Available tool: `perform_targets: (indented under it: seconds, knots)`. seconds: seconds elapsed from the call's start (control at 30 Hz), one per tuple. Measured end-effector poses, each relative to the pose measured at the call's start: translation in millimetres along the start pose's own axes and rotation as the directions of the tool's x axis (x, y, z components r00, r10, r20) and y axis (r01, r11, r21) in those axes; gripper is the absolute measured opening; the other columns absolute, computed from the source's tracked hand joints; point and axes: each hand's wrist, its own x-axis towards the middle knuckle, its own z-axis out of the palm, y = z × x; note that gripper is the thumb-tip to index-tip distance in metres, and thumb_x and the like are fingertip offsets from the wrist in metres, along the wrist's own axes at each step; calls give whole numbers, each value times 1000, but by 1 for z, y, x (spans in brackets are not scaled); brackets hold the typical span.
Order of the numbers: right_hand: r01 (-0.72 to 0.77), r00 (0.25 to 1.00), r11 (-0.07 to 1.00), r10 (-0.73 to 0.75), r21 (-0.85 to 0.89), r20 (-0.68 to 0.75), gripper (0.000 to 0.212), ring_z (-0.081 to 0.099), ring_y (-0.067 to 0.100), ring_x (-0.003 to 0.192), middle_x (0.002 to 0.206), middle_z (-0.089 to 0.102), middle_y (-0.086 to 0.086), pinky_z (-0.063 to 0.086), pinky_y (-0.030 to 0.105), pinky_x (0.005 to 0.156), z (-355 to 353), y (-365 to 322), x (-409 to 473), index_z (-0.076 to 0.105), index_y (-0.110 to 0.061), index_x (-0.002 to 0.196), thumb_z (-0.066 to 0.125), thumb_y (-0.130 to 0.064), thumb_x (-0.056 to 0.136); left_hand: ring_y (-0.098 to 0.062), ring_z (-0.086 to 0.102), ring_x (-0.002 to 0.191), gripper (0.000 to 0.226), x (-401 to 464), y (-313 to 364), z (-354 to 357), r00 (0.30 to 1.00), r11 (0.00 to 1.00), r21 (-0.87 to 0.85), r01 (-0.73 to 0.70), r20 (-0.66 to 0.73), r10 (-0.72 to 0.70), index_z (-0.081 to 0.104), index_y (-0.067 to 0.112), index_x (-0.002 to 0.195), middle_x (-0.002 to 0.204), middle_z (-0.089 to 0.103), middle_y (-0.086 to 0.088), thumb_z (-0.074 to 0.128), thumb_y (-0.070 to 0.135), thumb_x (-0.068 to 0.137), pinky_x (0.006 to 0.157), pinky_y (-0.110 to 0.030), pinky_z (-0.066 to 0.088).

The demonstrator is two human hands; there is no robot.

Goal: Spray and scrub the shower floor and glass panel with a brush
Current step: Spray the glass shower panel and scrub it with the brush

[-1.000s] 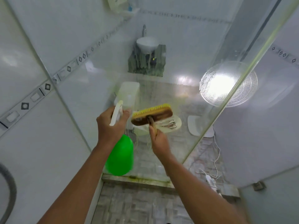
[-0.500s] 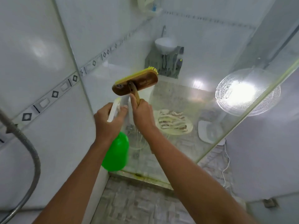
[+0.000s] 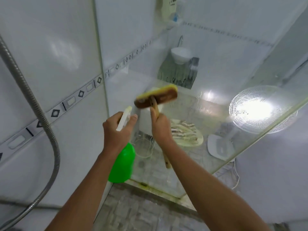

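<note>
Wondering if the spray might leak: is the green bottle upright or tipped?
Roughly upright. The bottle hangs body-down from the left hand, its white trigger head on top, leaning slightly.

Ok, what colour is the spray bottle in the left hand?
Bright green body with a white trigger head, held in the left hand; head view.

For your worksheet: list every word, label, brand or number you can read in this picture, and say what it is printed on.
None can be read.
Dark marks on the white wall unit at the top: too blurred.
Green spray bottle: no label in view.
Brush: no print visible.
Tile border: diamonds and bars only.
</note>
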Motion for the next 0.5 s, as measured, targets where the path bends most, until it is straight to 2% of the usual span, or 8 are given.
perform_targets:
  seconds: [0.13,0.23,0.4,0.5]
  knots:
    - [110,993,993,-108,39,-56,59,53,15,58,62,53,-2,30,27,48,-18,-56,23,54,-16,71,32,-63,98,-28,68,70,25,3,8,2,1000,1000,4,-5,0,5,74,9,84,73,73,-10,75,31,95,57,-28,50]
    - [33,999,999,-33,-6,-16,58,49,8,55,61,52,-4,28,26,47,-12,-21,5,54,-16,71,33,-63,98,-25,64,67,24,1,13,4,999,999,-11,-31,25,31,74,8,82,72,72,-11,76,28,94,54,-16,43]
    - [-117,993,992,118,36,-30,57,46,12,51,56,48,-4,38,32,52,-4,70,-41,48,-17,62,35,-61,97,-15,55,55,29,1,15,3,997,999,-16,-29,69,30,74,11,80,71,72,-11,75,37,93,50,-23,41]
    - [-109,992,993,112,41,-63,61,43,11,48,54,44,-2,36,31,51,-16,77,-45,43,-18,58,32,-62,98,-25,67,66,30,0,21,10,995,999,-47,-3,95,8,74,14,79,72,73,-8,73,42,89,59,-37,51]
